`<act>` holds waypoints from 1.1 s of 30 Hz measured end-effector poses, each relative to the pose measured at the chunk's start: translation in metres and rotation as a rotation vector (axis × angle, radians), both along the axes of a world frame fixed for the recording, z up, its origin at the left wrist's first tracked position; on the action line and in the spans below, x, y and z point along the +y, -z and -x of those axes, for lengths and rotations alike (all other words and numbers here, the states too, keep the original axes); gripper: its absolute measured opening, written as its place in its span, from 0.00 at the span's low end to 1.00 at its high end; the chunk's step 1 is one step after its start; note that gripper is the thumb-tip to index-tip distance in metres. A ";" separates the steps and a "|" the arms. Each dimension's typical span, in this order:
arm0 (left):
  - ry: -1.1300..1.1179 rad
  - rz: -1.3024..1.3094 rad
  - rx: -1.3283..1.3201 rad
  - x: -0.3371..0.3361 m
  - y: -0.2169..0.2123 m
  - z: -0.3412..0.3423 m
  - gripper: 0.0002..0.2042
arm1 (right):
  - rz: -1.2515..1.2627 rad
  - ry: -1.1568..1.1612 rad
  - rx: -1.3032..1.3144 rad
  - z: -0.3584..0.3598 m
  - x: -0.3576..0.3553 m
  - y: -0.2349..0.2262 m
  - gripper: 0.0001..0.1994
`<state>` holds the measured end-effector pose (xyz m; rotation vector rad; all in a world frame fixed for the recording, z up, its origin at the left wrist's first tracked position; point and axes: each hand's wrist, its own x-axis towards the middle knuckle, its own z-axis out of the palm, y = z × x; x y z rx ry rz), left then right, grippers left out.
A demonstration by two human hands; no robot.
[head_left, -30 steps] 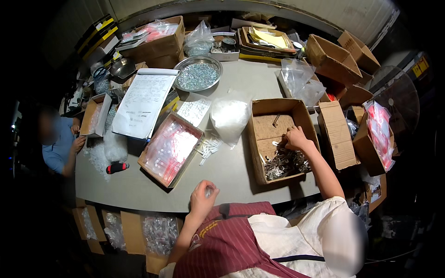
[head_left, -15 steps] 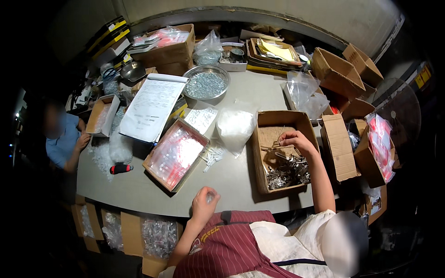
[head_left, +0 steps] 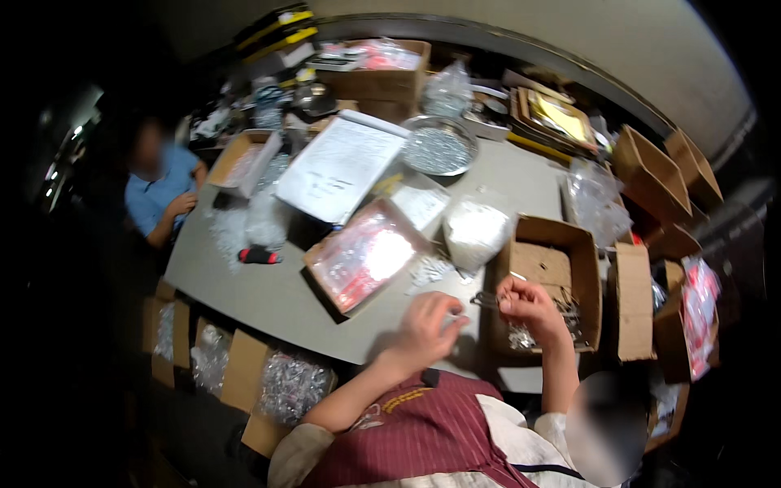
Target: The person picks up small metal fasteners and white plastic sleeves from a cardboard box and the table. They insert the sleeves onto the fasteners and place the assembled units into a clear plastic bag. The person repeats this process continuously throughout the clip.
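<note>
My right hand (head_left: 533, 311) is above the near left side of a cardboard box (head_left: 543, 257) and grips a small, dark metal piece (head_left: 486, 300) between thumb and fingers. Loose metal pieces (head_left: 576, 324) lie in the near part of this box, partly behind the hand. To its left, my left hand (head_left: 425, 329) hovers over the table's near edge, thumb and fingers curled together. Something small and pale shows at its fingertips, too blurred to name. Beyond it are small white pieces (head_left: 429, 272) and an open box (head_left: 313, 262) of clear and red plastic bags.
A white, filled plastic bag (head_left: 478, 236) stands left of the metal-piece box. Further back are a clipboard with paper (head_left: 342, 167) and a metal bowl (head_left: 470, 163) of small shiny parts. A red-and-black tool (head_left: 260, 256) lies left. A person in blue (head_left: 159, 195) is at far left.
My right hand has come from inside the box toward its near left side with the metal piece. My left hand has moved right, toward it. The whole view has shifted and tilted.
</note>
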<state>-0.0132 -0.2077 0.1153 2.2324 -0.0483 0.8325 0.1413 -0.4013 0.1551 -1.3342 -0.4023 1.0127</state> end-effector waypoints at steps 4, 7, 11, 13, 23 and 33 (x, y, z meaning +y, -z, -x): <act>0.025 -0.035 -0.034 -0.001 -0.002 0.005 0.13 | -0.071 -0.035 0.106 0.035 0.028 0.013 0.11; -0.047 -0.123 -0.133 0.010 0.007 0.011 0.15 | -0.189 0.021 0.235 0.054 0.044 0.029 0.09; -0.105 -0.192 -0.183 0.024 0.006 0.023 0.15 | -0.291 0.059 0.409 0.068 0.061 0.038 0.08; -0.107 -0.199 -0.167 0.031 0.005 0.031 0.14 | -0.269 0.054 0.391 0.076 0.070 0.032 0.08; 0.091 -0.113 0.009 0.047 0.038 0.069 0.09 | 0.229 -0.614 -0.740 0.046 0.088 0.000 0.08; -0.223 0.287 0.341 0.036 0.075 0.068 0.10 | 0.110 -0.142 -0.691 0.057 0.094 0.032 0.05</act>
